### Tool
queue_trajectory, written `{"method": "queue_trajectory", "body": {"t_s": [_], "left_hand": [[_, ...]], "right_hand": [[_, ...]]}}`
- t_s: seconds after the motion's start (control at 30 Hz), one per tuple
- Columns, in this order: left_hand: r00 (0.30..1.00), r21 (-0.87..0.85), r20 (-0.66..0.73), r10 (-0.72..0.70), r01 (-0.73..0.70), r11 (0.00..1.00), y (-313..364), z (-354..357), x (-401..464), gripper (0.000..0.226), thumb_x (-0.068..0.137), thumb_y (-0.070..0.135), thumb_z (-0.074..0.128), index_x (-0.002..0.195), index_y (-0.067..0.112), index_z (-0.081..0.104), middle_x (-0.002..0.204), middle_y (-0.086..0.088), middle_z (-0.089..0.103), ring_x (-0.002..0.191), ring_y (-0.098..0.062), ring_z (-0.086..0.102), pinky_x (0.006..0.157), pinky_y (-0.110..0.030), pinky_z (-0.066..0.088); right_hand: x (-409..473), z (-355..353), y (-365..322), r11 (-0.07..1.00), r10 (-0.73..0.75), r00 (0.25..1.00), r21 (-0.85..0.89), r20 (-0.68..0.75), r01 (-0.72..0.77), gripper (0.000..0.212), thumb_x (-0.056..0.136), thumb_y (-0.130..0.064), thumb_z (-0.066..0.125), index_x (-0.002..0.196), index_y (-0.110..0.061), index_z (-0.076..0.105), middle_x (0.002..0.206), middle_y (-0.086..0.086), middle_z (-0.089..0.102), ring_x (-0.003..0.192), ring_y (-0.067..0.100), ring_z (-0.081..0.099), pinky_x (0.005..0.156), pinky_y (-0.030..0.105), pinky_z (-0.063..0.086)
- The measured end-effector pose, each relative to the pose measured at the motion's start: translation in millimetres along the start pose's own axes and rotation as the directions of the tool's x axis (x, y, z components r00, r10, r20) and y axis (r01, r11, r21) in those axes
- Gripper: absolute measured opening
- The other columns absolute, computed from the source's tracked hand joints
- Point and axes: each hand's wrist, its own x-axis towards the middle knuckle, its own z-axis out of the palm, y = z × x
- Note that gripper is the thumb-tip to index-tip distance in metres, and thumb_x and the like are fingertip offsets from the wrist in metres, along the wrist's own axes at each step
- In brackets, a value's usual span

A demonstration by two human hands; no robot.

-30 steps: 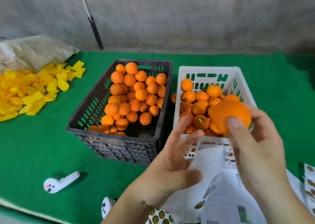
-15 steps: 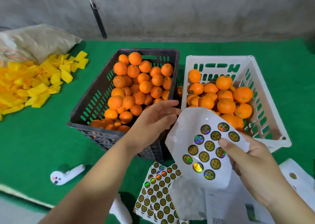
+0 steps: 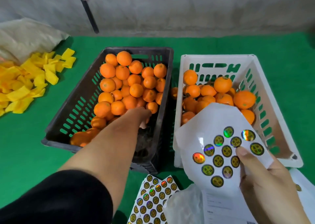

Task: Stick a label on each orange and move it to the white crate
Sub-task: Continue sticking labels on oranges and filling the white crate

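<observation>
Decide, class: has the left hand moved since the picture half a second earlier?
Yes. The left hand has gone forward and down into the black crate, among its oranges; earlier it hovered over that crate's near right corner beside the label sheet.

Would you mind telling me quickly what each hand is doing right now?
Left hand: down among the oranges in the black crate; fingers hidden, so its grip cannot be told.
Right hand: holding the sticker sheet, thumb on top.

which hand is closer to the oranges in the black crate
Left. The left hand reaches down into the black crate, right among its oranges. The right hand is off to the right, holding the sticker sheet before the white crate.
</observation>
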Motion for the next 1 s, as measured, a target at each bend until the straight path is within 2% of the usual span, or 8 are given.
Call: {"method": "queue_trajectory", "body": {"t_s": [0.13, 0.37, 0.53, 0.6, 0.67, 0.87, 0.93, 1.0], "left_hand": [[0.994, 0.041, -0.075, -0.084, 0.088, 0.995, 4, 11, 19, 0.083, 0.099, 0.016, 0.063, 0.165, 0.028, 0.013, 0.165, -0.014, 0.017, 0.15, -0.044, 0.025, 0.109, -0.052, 0.043], [0.994, 0.168, -0.09, -0.057, 0.072, 0.983, -7, 9, 21, 0.089, 0.091, 0.024, 0.075, 0.163, 0.027, 0.022, 0.163, -0.014, 0.03, 0.15, -0.042, 0.03, 0.107, -0.05, 0.045], [0.972, -0.297, -0.164, -0.17, 0.116, 0.948, -14, -29, -26, 0.07, 0.077, 0.055, 0.08, 0.132, 0.02, 0.057, 0.141, -0.013, 0.049, 0.115, -0.032, 0.06, 0.085, -0.04, 0.056], [0.952, -0.668, -0.246, -0.183, -0.029, 0.743, -19, -34, -66, 0.061, 0.076, 0.057, 0.082, 0.122, 0.024, 0.059, 0.124, -0.002, 0.058, 0.099, -0.019, 0.06, 0.07, -0.031, 0.049], [0.948, -0.854, -0.282, -0.145, -0.179, 0.488, -15, -31, -118, 0.083, 0.063, 0.061, 0.089, 0.133, 0.032, 0.056, 0.122, 0.007, 0.06, 0.107, -0.016, 0.06, 0.079, -0.029, 0.049], [0.809, -0.814, -0.557, 0.189, -0.486, -0.317, 18, 16, -239, 0.117, 0.029, 0.063, 0.1, 0.13, 0.018, 0.063, 0.142, -0.019, 0.061, 0.125, -0.026, 0.064, 0.101, -0.036, 0.054], [0.74, -0.759, -0.643, 0.195, -0.582, -0.292, 36, 25, -259, 0.117, 0.029, 0.091, 0.081, 0.108, 0.005, 0.076, 0.133, -0.043, 0.052, 0.095, 0.004, 0.054, 0.085, -0.03, 0.039], [0.724, -0.732, -0.648, 0.238, -0.505, -0.457, 52, 37, -277, 0.104, 0.076, 0.091, 0.053, 0.088, -0.011, 0.07, 0.107, -0.049, 0.054, 0.079, 0.008, 0.048, 0.075, -0.039, 0.033]], "right_hand": [[5, -2, 16, 0.998, 0.045, 0.999, -0.047, -0.014, -0.046, 0.043, 0.085, -0.016, 0.066, 0.126, -0.024, 0.075, 0.123, 0.013, 0.076, 0.111, 0.035, 0.075, 0.081, 0.047, 0.062], [7, 6, 20, 0.997, 0.072, 0.997, -0.044, 0.036, -0.071, 0.043, 0.086, -0.017, 0.065, 0.127, -0.028, 0.074, 0.124, 0.01, 0.076, 0.112, 0.031, 0.075, 0.08, 0.041, 0.063], [9, 10, 12, 0.997, 0.052, 0.997, -0.059, 0.057, -0.049, 0.04, 0.088, -0.02, 0.066, 0.126, -0.026, 0.074, 0.124, 0.009, 0.076, 0.112, 0.031, 0.075, 0.08, 0.042, 0.063], [7, 11, 7, 0.997, 0.041, 0.997, -0.067, 0.066, -0.037, 0.039, 0.088, -0.021, 0.067, 0.125, -0.026, 0.075, 0.123, 0.009, 0.077, 0.109, 0.031, 0.076, 0.075, 0.039, 0.064], [4, 12, 0, 0.995, 0.009, 0.994, -0.101, 0.109, 0.002, 0.038, 0.089, -0.022, 0.067, 0.127, -0.026, 0.075, 0.125, 0.009, 0.076, 0.111, 0.031, 0.075, 0.079, 0.042, 0.064], [-10, 12, -20, 0.966, -0.091, 0.971, -0.219, 0.22, 0.14, 0.038, 0.09, -0.023, 0.072, 0.129, -0.024, 0.073, 0.125, 0.008, 0.076, 0.111, 0.033, 0.075, 0.087, 0.055, 0.062], [-21, 13, -27, 0.948, -0.127, 0.955, -0.249, 0.27, 0.197, 0.036, 0.088, -0.023, 0.075, 0.125, -0.026, 0.074, 0.12, 0.007, 0.078, 0.106, 0.031, 0.077, 0.08, 0.045, 0.064], [-33, 15, -35, 0.913, -0.167, 0.933, -0.307, 0.317, 0.268, 0.035, 0.084, -0.026, 0.075, 0.119, -0.032, 0.075, 0.114, 0.002, 0.08, 0.1, 0.025, 0.079, 0.074, 0.033, 0.064]]}}
